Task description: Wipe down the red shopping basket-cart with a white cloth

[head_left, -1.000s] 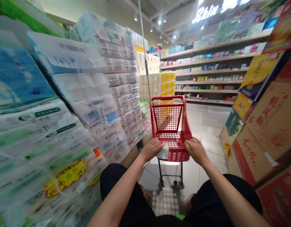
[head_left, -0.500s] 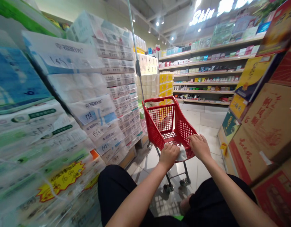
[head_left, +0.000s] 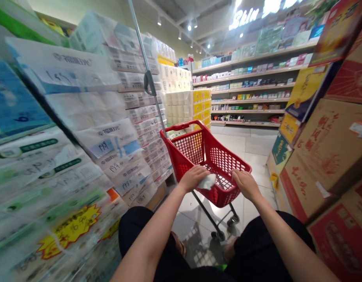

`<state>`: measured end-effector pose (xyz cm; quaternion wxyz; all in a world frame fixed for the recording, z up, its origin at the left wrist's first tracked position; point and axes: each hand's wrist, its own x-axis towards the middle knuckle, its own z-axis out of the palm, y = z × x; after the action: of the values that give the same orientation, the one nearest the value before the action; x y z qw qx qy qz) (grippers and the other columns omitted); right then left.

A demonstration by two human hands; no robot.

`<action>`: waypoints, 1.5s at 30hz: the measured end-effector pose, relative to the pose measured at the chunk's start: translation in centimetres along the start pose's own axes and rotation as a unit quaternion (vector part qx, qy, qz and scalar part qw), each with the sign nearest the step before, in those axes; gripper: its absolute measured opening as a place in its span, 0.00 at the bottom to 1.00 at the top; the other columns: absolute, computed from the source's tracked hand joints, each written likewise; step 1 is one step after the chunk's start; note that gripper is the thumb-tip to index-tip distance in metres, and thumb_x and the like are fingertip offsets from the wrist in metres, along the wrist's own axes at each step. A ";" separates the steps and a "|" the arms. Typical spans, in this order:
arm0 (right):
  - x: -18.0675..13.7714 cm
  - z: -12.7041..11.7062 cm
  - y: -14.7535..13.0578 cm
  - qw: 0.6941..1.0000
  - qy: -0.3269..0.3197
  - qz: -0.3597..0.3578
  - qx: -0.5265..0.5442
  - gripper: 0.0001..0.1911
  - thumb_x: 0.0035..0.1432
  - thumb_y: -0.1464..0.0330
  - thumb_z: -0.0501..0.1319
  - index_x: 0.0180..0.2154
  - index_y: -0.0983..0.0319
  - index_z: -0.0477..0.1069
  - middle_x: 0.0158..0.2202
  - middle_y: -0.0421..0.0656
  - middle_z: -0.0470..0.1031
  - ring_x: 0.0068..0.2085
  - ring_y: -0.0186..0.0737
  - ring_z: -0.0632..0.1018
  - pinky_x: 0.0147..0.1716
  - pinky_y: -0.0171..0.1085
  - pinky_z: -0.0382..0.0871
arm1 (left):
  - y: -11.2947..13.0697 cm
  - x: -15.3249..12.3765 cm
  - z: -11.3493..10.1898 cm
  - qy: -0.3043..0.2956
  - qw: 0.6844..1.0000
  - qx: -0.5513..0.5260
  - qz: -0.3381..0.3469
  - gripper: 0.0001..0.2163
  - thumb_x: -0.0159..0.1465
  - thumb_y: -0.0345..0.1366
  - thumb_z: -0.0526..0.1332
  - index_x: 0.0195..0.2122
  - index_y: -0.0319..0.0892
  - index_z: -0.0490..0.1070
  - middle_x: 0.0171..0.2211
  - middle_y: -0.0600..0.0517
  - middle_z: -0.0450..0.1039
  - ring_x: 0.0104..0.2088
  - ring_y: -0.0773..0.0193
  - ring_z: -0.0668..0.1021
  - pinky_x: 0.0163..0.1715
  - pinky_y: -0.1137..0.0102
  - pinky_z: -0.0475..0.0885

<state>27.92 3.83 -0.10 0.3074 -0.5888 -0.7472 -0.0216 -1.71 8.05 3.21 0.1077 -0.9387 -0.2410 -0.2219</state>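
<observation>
A small red shopping cart (head_left: 216,156) stands in front of me in a shop aisle, its basket empty and its nose turned to the left. My left hand (head_left: 194,177) is closed on the near rim of the cart and also pinches a white tissue (head_left: 207,181). My right hand (head_left: 244,184) grips the same rim a little further right, fingers curled over it. A thin metal pole (head_left: 145,74) rises from the cart's far left corner towards the ceiling. My dark-trousered legs show below.
Tall stacks of wrapped tissue packs (head_left: 89,117) line the left side, close to the cart. Cardboard boxes (head_left: 324,149) stand on the right. Stocked shelves (head_left: 251,90) run across the far end, with tiled floor (head_left: 251,152) between.
The cart has swung its front to the left, towards the tissue stacks, and the pole now leans left. Both hands stayed on the rim and moved with it.
</observation>
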 end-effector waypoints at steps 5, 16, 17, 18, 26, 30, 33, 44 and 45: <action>0.3 0.3 0.3 1.000 -0.001 0.007 -0.012 0.23 0.68 0.59 0.39 0.44 0.56 0.71 0.35 0.42 0.76 0.40 0.42 0.73 0.44 0.40 0.60 | -3.2 -1.0 -0.6 0.028 0.992 0.034 -0.115 0.12 0.70 0.35 0.50 0.52 0.47 0.67 0.53 0.51 0.67 0.62 0.61 0.62 0.65 0.57 0.52; 0.8 0.3 0.6 1.000 -0.012 0.012 -0.016 0.25 0.67 0.60 0.37 0.38 0.57 0.72 0.32 0.43 0.75 0.38 0.43 0.72 0.42 0.41 0.60 | 11.3 1.6 3.9 0.062 0.994 0.023 -0.089 0.14 0.68 0.44 0.52 0.52 0.47 0.67 0.48 0.50 0.69 0.58 0.53 0.62 0.66 0.47 0.40; 0.8 0.1 0.9 1.000 -0.017 0.009 -0.013 0.26 0.67 0.60 0.37 0.38 0.57 0.72 0.32 0.43 0.75 0.38 0.43 0.72 0.42 0.40 0.60 | 11.8 1.8 4.1 0.059 0.995 0.025 -0.080 0.14 0.69 0.43 0.52 0.53 0.47 0.66 0.47 0.50 0.69 0.57 0.54 0.64 0.66 0.47 0.41; 0.9 -0.1 1.2 1.000 -0.024 0.004 -0.009 0.26 0.67 0.59 0.37 0.38 0.57 0.72 0.32 0.43 0.76 0.38 0.43 0.73 0.41 0.40 0.60 | 11.8 2.0 4.1 0.053 0.996 0.025 -0.064 0.15 0.69 0.42 0.51 0.54 0.47 0.65 0.47 0.50 0.69 0.56 0.55 0.65 0.66 0.49 0.43; 0.8 -1.1 3.6 0.998 -0.041 -0.008 0.036 0.26 0.67 0.57 0.38 0.40 0.56 0.74 0.29 0.41 0.75 0.35 0.43 0.73 0.40 0.41 0.62 | 1.0 0.0 0.3 0.047 0.993 0.054 -0.090 0.14 0.68 0.38 0.53 0.55 0.48 0.65 0.52 0.50 0.67 0.59 0.60 0.64 0.65 0.56 0.51; 0.7 -0.8 3.7 0.999 -0.030 -0.008 0.028 0.27 0.67 0.57 0.38 0.40 0.56 0.74 0.29 0.42 0.75 0.36 0.43 0.73 0.41 0.41 0.62 | -2.5 -1.1 -0.5 0.072 0.982 0.064 -0.160 0.13 0.69 0.39 0.51 0.53 0.48 0.65 0.54 0.50 0.65 0.63 0.57 0.59 0.66 0.54 0.49; 0.7 -0.4 3.2 1.000 -0.014 0.003 0.016 0.27 0.66 0.58 0.38 0.39 0.57 0.75 0.28 0.42 0.74 0.35 0.44 0.73 0.40 0.41 0.61 | -0.9 -0.7 0.3 0.107 0.970 0.053 -0.211 0.12 0.69 0.41 0.52 0.51 0.49 0.67 0.53 0.50 0.65 0.64 0.54 0.56 0.65 0.50 0.49; -0.8 0.0 1.1 0.999 0.023 0.007 -0.034 0.22 0.66 0.63 0.41 0.31 0.57 0.71 0.29 0.44 0.74 0.35 0.43 0.71 0.40 0.41 0.59 | 12.8 2.4 3.6 0.081 0.982 -0.022 -0.170 0.19 0.64 0.54 0.55 0.47 0.48 0.70 0.48 0.46 0.64 0.57 0.49 0.61 0.64 0.43 0.44; -0.8 -0.1 1.1 0.999 0.024 0.007 -0.039 0.22 0.66 0.63 0.41 0.31 0.57 0.71 0.29 0.44 0.73 0.35 0.43 0.71 0.40 0.41 0.59 | 12.7 2.5 3.5 0.076 0.984 -0.026 -0.160 0.19 0.64 0.54 0.54 0.46 0.48 0.70 0.48 0.46 0.64 0.56 0.50 0.62 0.64 0.43 0.44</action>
<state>29.00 3.42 -0.80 0.3026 -0.6050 -0.7339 -0.0626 7.93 -0.75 0.09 0.0639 -0.8708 -0.3736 -0.3130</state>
